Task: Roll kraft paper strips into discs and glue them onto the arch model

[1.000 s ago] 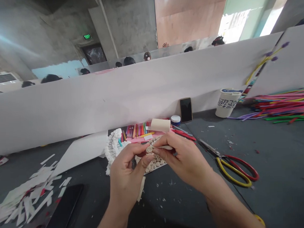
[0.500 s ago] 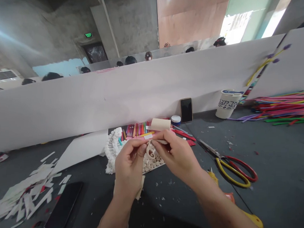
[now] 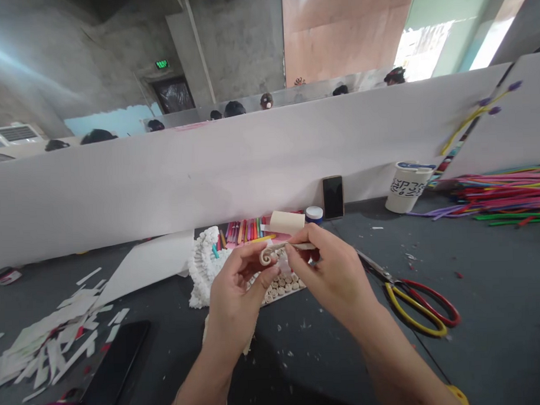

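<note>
Dark table [image 3: 297, 367]: paper scraps [image 3: 49, 346] at 8 o'clock, red-and-yellow scissors [image 3: 415, 306] at 3 o'clock, white partition [image 3: 251, 173] at 12. Left hand [image 3: 233, 298] pinches cream paper coil [image 3: 266, 257], raised above board of coils [image 3: 282, 286]; right hand [image 3: 330, 277] pinches pale strip [image 3: 303, 246] running into it.

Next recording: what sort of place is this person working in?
Probably a shared craft workshop in a bare concrete building. Coloured pipe cleaners, scissors and paper scraps lie on the dark table, and other people's heads show beyond a white partition.
</note>
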The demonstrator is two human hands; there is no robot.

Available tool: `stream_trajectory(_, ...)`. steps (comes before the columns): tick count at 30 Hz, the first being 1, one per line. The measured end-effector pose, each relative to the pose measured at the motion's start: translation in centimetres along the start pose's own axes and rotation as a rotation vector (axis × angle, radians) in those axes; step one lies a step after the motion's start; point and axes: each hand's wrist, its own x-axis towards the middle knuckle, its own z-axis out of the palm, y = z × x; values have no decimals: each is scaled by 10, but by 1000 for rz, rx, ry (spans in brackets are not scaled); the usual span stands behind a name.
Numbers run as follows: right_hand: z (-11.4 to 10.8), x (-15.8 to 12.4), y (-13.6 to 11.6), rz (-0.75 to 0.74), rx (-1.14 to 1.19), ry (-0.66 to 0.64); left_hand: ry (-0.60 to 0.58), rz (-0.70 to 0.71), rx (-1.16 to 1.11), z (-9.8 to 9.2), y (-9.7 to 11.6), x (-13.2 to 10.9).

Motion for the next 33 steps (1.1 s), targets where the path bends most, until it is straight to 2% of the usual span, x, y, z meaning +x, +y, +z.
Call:
stream_trajectory(3,-4,0,-3,-34,83,-36,72,58,95,-1,2,-2)
stream_trajectory(6,-7,-1,-4,-15,258,-50,70,82,99,-1,6,-1)
stream_trajectory(10,-4,-4,-4,68,556,-115,15,55,48,2,5,3)
stream_trajectory(13,0,-4,-4,156,750,-180,26,61,80,5,0,5)
stream_trajectory(17,2,0,-4,296,895,-197,54,99,192,6,-2,3)
stream_trajectory(20,0,4,-4,345,963,-192,35,107,198,5,0,0)
stream_trajectory(27,-3,1,-1,292,790,-330,-40,162,224,-1,9,-4)
stream_trajectory(33,-7,0,1,99,476,-234,-12,164,296,-3,4,-3)
